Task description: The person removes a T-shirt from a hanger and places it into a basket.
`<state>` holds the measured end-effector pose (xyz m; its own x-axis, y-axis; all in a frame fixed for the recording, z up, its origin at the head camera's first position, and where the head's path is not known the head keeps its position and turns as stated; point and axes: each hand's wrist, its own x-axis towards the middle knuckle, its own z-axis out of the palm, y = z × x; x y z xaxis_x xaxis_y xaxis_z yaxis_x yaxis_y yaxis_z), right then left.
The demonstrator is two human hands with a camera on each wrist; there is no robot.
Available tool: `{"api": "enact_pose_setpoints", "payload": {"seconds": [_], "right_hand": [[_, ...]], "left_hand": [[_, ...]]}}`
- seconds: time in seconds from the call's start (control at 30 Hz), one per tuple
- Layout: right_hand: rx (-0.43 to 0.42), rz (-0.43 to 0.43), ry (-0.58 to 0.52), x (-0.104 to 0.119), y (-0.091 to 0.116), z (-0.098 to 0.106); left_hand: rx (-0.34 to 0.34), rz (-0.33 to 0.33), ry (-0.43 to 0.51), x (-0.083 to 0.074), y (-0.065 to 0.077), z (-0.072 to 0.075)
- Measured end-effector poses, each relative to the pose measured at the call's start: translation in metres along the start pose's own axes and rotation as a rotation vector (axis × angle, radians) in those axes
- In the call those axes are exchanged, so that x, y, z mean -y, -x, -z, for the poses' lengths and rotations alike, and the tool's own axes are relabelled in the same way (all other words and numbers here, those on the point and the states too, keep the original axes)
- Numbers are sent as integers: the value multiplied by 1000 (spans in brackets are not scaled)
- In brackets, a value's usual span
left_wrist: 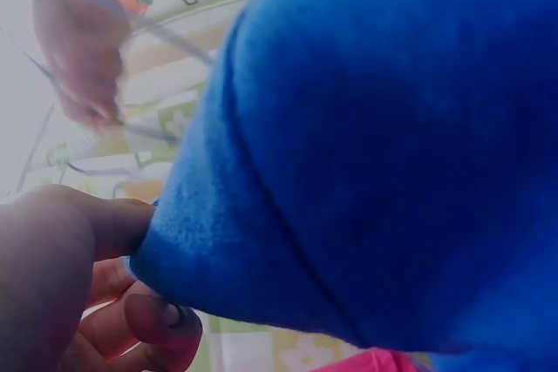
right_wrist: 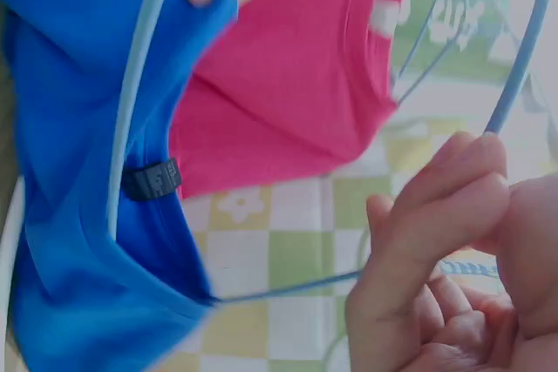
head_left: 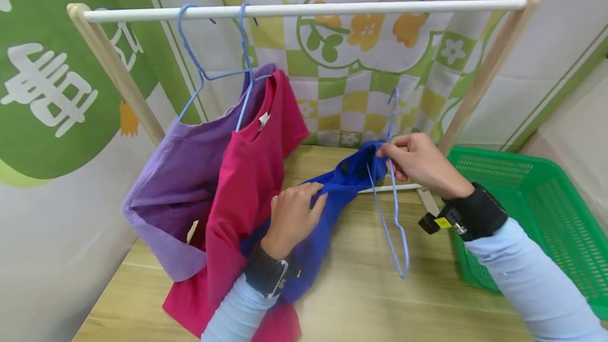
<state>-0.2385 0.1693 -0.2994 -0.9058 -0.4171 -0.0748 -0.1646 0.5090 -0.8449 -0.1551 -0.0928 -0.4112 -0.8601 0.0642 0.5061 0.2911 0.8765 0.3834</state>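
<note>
My left hand (head_left: 294,215) pinches the neckline edge of a blue T-shirt (head_left: 342,190) between thumb and fingers; the left wrist view shows the blue cloth (left_wrist: 349,154) stretched from that grip. A light-blue wire hanger (head_left: 396,202) is in my right hand (head_left: 423,165), whose fingers curl round its wire near the hook. One end of the hanger goes into the shirt's neck opening, while the other sticks out toward me. A dark label (right_wrist: 153,180) shows inside the collar in the right wrist view. The hanger's inserted end is hidden by cloth.
A white rail (head_left: 304,10) on wooden posts spans the back. From it hang a purple garment (head_left: 190,157) and a pink T-shirt (head_left: 247,173) on blue hangers, at left. A green basket (head_left: 537,168) stands at right on the wooden table (head_left: 380,305).
</note>
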Motion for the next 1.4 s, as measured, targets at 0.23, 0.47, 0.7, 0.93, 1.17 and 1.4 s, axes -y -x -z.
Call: {"api": "enact_pose_setpoints", "payload": {"seconds": [0.23, 0.47, 0.7, 0.93, 1.17, 1.4], "right_hand": [[56, 4, 246, 13, 68, 29], [-42, 101, 395, 34, 99, 79], [-209, 121, 415, 81, 75, 129], [-238, 152, 315, 107, 22, 143], [-217, 129, 224, 85, -17, 118], [-177, 163, 256, 57, -26, 87]], "left_hand": [[9, 62, 6, 13, -6, 0], [45, 104, 17, 21, -6, -2], [74, 110, 21, 21, -3, 3], [92, 103, 22, 18, -2, 3], [97, 93, 31, 20, 0, 2], [109, 101, 25, 30, -4, 1]]}}
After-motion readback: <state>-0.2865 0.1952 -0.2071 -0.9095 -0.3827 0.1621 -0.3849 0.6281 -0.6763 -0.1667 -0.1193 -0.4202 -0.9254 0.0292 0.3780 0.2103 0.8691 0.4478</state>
